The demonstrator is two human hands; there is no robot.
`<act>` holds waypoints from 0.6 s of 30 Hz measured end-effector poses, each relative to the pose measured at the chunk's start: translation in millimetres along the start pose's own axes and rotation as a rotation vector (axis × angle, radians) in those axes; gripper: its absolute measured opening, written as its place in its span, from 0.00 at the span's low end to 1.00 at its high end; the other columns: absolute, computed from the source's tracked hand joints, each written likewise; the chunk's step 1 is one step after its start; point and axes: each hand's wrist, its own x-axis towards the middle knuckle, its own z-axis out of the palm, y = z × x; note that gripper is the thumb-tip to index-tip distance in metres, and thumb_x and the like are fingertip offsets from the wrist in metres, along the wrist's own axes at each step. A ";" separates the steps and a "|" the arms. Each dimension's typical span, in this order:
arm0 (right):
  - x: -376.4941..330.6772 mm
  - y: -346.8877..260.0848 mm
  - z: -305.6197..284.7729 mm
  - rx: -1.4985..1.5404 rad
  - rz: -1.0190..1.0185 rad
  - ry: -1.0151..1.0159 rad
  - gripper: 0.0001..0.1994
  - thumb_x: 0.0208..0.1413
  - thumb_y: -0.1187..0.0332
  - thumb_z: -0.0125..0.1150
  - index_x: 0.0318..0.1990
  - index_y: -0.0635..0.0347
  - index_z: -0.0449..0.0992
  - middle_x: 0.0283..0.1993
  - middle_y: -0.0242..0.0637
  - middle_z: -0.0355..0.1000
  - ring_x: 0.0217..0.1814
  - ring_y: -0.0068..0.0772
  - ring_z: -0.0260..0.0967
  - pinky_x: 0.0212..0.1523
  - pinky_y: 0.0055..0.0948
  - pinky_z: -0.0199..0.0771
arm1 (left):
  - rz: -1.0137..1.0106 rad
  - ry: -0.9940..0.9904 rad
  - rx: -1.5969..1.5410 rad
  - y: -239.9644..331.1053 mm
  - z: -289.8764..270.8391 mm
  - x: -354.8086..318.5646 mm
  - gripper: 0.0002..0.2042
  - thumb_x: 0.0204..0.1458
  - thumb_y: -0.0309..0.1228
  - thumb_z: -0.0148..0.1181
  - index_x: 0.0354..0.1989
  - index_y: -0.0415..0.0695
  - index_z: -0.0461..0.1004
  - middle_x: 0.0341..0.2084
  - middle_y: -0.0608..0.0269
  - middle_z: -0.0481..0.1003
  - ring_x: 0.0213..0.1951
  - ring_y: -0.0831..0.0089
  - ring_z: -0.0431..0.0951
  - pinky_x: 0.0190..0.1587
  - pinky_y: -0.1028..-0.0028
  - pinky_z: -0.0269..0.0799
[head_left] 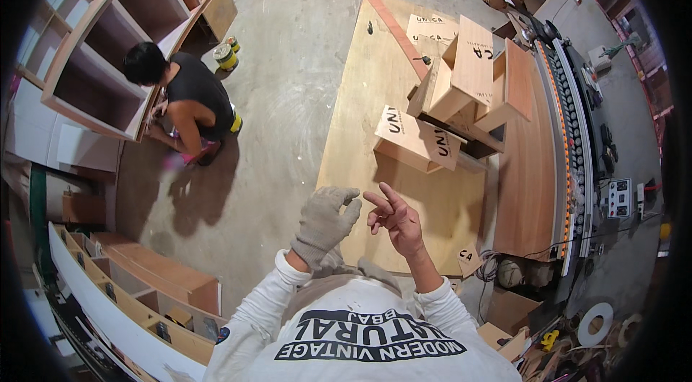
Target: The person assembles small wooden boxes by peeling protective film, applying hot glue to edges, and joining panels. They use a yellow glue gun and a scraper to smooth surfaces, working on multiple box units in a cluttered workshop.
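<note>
**Grey-knit-gloved left hand [322, 222] and bare right hand [398, 225] raised near pale, open-sided wooden boxes [467, 72]**

The left fingers curve toward the thumb, leaving a narrow gap; the right index and middle fingers extend, loosely parted. Ahead and to the right, the boxes cluster on a broad yellowish plywood sheet [353, 108]. Farther left, a person in a dark sleeveless top [203, 86] crouches beside a brown wooden shelving unit [101, 97].

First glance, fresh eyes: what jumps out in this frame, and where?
Front and centre, the gloved left grip and bare right grip are raised side by side. Just beyond, to the right, pale wooden box-like pieces pile up on a plywood sheet. At upper left, a co-worker crouches by a big open-fronted wooden cabinet.
</note>
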 end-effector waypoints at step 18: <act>302.4 -41.7 -70.0 -0.323 -0.088 0.131 0.40 0.72 0.44 0.49 0.74 0.76 0.57 0.63 0.49 0.76 0.44 0.27 0.72 0.47 0.29 0.77 | 0.154 -0.155 0.006 -107.7 9.2 333.8 0.04 0.48 0.28 0.65 0.26 0.41 0.79 0.25 0.53 0.78 0.34 0.56 0.80 0.37 0.59 0.74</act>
